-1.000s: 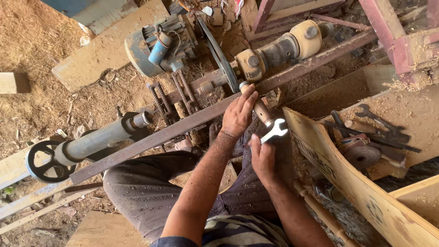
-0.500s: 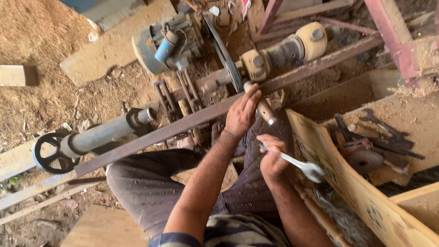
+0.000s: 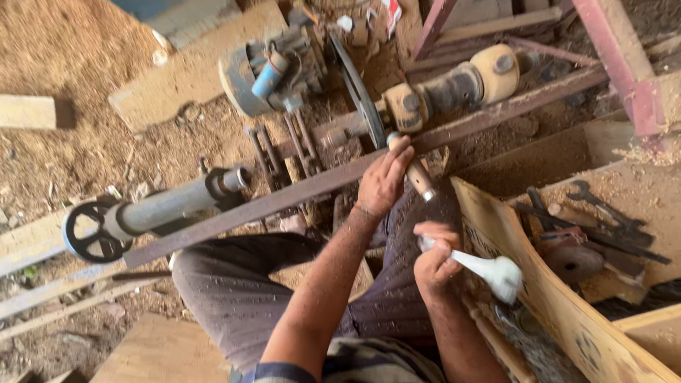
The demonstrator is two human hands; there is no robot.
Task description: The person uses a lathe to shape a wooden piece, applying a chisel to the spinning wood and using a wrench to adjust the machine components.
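While the left hand (image 3: 381, 183) wraps its fingers around a short wooden piece (image 3: 417, 176) beside the lathe's metal rail (image 3: 284, 198), the right hand (image 3: 436, 259) clamps a wrench (image 3: 489, 269), blurred, just above a plywood board (image 3: 553, 298) near scattered tools (image 3: 596, 220).

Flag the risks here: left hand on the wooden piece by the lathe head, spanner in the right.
1. The left hand grips the wooden piece right beside the large belt wheel; if the drive turned, fingers could be caught.
2. The spanner in the right hand shows blurred, so it is swinging; a loose grip could send it into the person's leg.
3. Loose tools and sawdust crowd the tray beside it; something could get knocked off.
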